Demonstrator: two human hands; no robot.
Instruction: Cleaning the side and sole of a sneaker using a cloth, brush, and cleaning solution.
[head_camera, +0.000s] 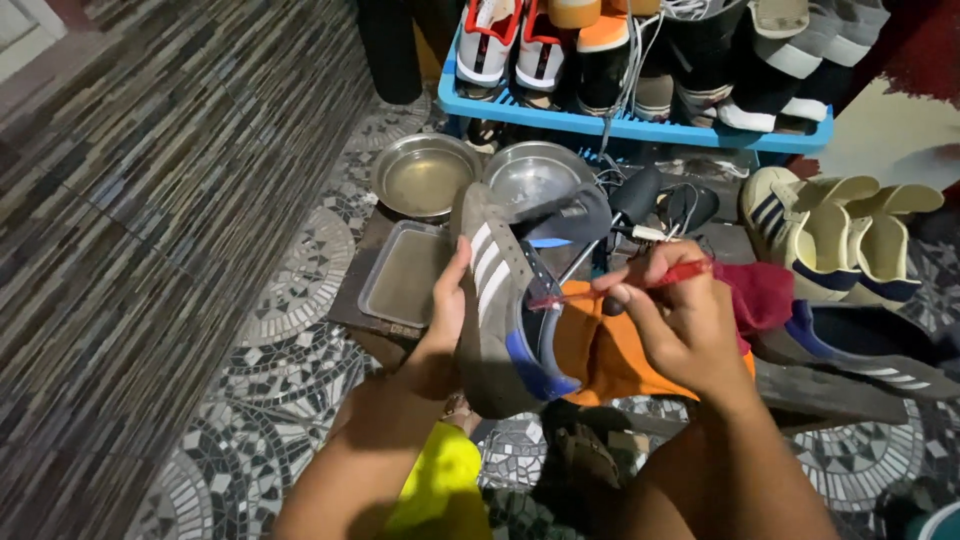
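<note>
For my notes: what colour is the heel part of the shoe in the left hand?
Blue, on a grey shoe with white stripes; seen in the head view, held by the left hand.

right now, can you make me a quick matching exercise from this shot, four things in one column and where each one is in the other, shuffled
Things:
1. grey sneaker
2. red toothbrush
3. round metal bowls
4. rectangular metal tray

Places:
A. on the floor in front of the blue shoe rack
B. pinched in the right hand
C. on the floor just left of the left hand
D. held up on its side by the left hand

Pairs: 1-D, 2-B, 3-A, 4-C
</note>
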